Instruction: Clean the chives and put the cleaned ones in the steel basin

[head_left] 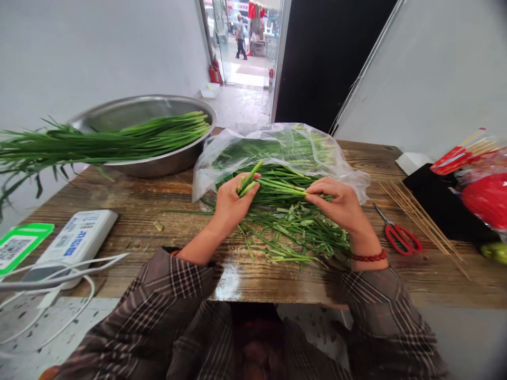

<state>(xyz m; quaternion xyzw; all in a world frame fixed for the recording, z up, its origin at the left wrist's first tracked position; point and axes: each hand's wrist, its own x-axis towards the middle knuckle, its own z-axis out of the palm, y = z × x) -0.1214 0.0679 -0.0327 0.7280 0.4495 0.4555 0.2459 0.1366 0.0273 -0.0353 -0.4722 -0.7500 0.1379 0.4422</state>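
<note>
My left hand (232, 203) is closed around a few green garlic chives (250, 177), their thick pale ends sticking up past the thumb. Across from it, my right hand (336, 203) pinches the tip of a chive stalk (283, 186) between thumb and fingers. Behind both hands, a clear plastic bag (206, 166) lies open over a large bundle of chives (309, 142). Loose leaves and trimmings (301, 237) are scattered on the wooden table (182, 227) below my hands.
At the left, a steel basin (150, 168) holds a bunch of chives (138, 138) overhanging its rim. A white device (79, 240) with cables and a QR card (24, 248) is nearer. Red-handled scissors (402, 238), thin skewers (425, 221) and a black box (431, 203) lie right.
</note>
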